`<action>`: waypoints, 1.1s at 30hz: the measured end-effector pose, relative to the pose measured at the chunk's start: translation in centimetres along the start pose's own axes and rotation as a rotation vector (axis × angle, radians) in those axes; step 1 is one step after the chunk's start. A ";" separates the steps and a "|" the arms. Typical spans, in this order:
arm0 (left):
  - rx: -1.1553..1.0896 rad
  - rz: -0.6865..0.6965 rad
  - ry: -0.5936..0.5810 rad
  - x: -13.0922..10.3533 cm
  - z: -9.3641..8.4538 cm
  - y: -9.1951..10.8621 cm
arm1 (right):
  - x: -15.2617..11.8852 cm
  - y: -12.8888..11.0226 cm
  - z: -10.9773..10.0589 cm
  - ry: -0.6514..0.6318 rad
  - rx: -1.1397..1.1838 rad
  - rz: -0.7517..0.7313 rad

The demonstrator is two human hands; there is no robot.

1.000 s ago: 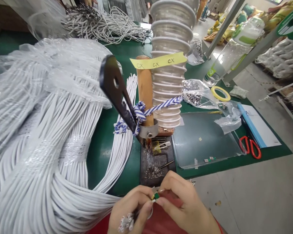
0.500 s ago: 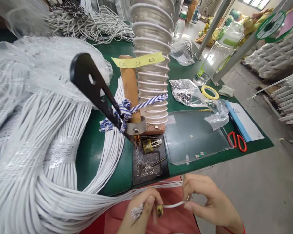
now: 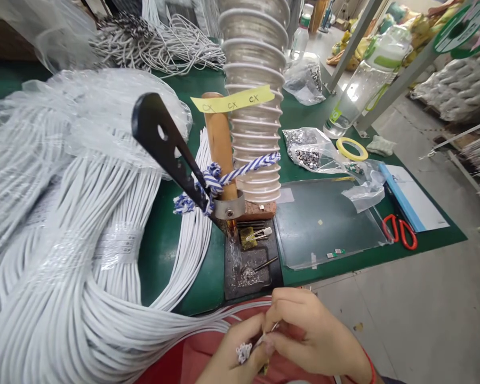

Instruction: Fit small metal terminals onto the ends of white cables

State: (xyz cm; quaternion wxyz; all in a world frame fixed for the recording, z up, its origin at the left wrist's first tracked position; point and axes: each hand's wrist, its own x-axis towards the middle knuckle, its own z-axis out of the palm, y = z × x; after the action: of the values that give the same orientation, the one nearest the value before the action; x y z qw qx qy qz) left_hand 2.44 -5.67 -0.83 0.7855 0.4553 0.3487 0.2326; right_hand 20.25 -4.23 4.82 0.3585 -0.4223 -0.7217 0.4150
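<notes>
My left hand (image 3: 238, 349), low in the middle of the head view, is closed around a bundle of white cables (image 3: 184, 322). Their cut ends (image 3: 244, 352) poke out beside the thumb. My right hand (image 3: 312, 333) is against the left one, its thumb and forefinger pinched on a thin white cable whose tip (image 3: 275, 326) just shows. A small yellowish piece (image 3: 265, 368) peeks out below the fingers, mostly hidden. Just beyond the hands, a wooden-handled soldering iron (image 3: 220, 138) points down over a dark tray (image 3: 232, 288) with solder bits.
A ribbed clear hose (image 3: 256, 122) rises behind the iron. Thick bundles of white cable (image 3: 60, 256) cover the left side. On the right lie a clear sheet (image 3: 300, 213), red-handled scissors (image 3: 408, 234), yellow tape (image 3: 352, 149), a bag of metal parts (image 3: 308, 157) and a water bottle (image 3: 356, 85).
My right hand has moved left along the cable and now meets my left hand. The cable stretch between them is no longer visible, and the yellowish piece is mostly covered.
</notes>
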 end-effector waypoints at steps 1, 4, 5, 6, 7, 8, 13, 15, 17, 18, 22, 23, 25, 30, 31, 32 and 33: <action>-0.018 -0.014 0.039 -0.2 -0.1 0.1 | -0.1 0.1 0.0 0.015 0.026 0.014; -0.059 -0.005 0.160 -0.7 -0.3 0.5 | -0.3 0.5 -0.1 0.067 0.098 0.050; -0.033 0.036 0.199 -0.8 -0.4 0.7 | -0.3 0.5 -0.1 0.082 0.117 0.058; 0.020 0.095 0.238 -0.9 -0.5 0.9 | -0.2 0.6 0.0 0.094 0.136 0.064; 0.091 0.164 0.273 -0.9 -0.8 1.3 | -0.1 0.7 0.0 0.103 0.152 0.065; 0.170 0.236 0.300 -0.8 -1.1 1.8 | 0.1 0.7 0.1 0.110 0.165 0.066; 0.488 0.434 0.324 -0.2 -3.0 3.9 | 1.1 0.8 0.7 0.139 0.160 0.058; 0.550 0.476 0.322 0.1 -3.7 4.2 | 1.4 1.0 0.8 0.148 0.149 0.053; 0.569 0.486 0.327 0.3 -4.2 4.3 | 1.6 1.2 1.0 0.150 0.144 0.045; 0.570 0.474 0.321 0.4 -4.4 4.3 | 1.7 1.4 1.1 0.151 0.144 0.038; 0.553 0.463 0.264 0.8 -5.0 4.5 | 1.7 1.9 1.3 0.148 0.151 0.025; 0.558 0.465 0.234 0.8 -5.1 4.7 | 1.7 2.0 1.4 0.148 0.151 0.024; 0.573 0.454 0.185 0.9 -5.2 4.9 | 1.6 2.0 1.5 0.156 0.142 0.015; 0.610 0.440 0.142 0.3 -4.9 4.8 | 1.3 1.4 1.5 0.159 0.090 -0.020; 0.606 0.434 0.152 0.1 -4.7 4.6 | 1.1 1.2 1.4 0.142 0.085 -0.020; 0.594 0.419 0.174 -0.3 -4.4 4.5 | 0.9 1.0 1.3 0.114 0.077 -0.020; 0.574 0.390 0.215 -0.7 -4.1 4.3 | 0.6 0.9 1.2 0.070 0.062 -0.011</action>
State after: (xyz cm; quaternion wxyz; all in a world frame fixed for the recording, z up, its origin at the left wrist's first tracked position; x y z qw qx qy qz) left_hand -1.37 -1.83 1.79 0.5254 0.6881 0.3870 0.3173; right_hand 19.21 -3.78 3.66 0.3987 -0.4215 -0.6978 0.4200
